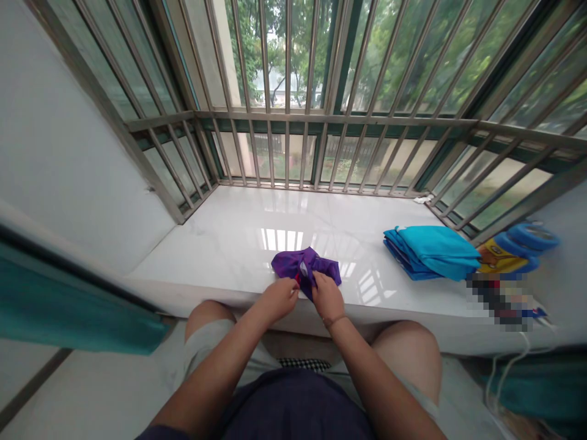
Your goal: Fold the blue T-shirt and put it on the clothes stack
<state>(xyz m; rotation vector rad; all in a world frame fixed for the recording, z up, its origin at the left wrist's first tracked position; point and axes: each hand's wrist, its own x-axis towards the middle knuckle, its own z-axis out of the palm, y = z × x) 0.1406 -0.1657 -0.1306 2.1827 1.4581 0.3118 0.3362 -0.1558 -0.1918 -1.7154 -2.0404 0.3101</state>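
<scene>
A small crumpled purple garment (308,264) lies on the white window ledge (238,238) close to its front edge. My left hand (280,297) is closed on the garment's near left edge. My right hand (327,296) is closed on its near right part, fingers curled into the cloth. Both hands sit side by side, almost touching. A bit of white and red shows in the cloth between them.
A folded stack of bright blue cloth (431,252) lies on the ledge to the right. Beyond it are a blue roll (527,239) and a yellow pack (498,260). Metal window bars (288,146) fence the ledge. A teal curtain (68,311) hangs at left.
</scene>
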